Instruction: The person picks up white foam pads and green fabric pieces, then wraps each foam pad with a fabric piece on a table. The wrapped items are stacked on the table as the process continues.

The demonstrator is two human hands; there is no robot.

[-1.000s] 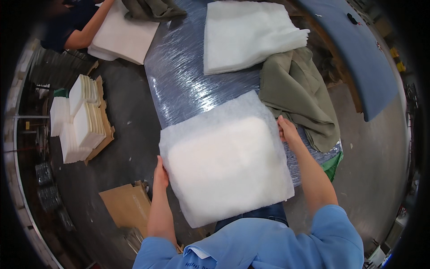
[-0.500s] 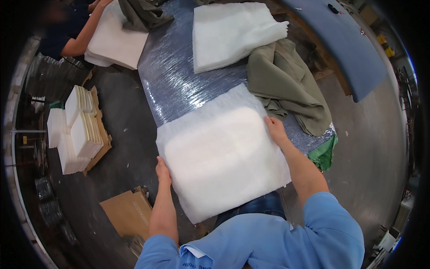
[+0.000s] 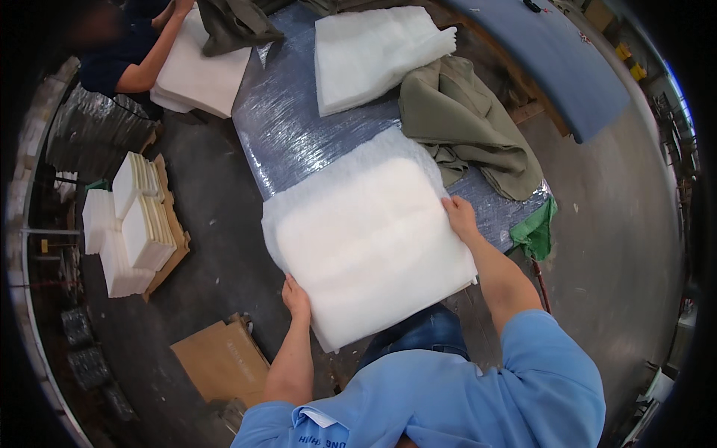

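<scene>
A thick white cushion pad [image 3: 373, 246] lies at the near end of the plastic-covered table, its near edge over my lap. A thinner sheet of white batting [image 3: 275, 226] shows past its far and left edges. My left hand [image 3: 296, 299] grips the pad's left side near the front corner, thumb on top and fingers partly hidden underneath. On the right edge, my right hand [image 3: 460, 217] holds it the same way. Beyond my right hand lies a crumpled olive-green fabric cover [image 3: 474, 127]. A stack of white batting sheets [image 3: 373, 60] rests farther back.
Blue-grey plastic film covers the table [image 3: 291, 138]; green cloth [image 3: 535, 233] hangs at its right corner. A co-worker [image 3: 138, 75] handles white pads [image 3: 202, 71] at far left. Stacked foam pads [image 3: 131, 224] and cardboard [image 3: 220, 362] sit on the left floor. A blue-topped table [image 3: 553, 60] stands far right.
The pad's near edge has moved farther from me and its front overhang looks shorter. My left hand has shifted right and slightly nearer along with the pad's side.
</scene>
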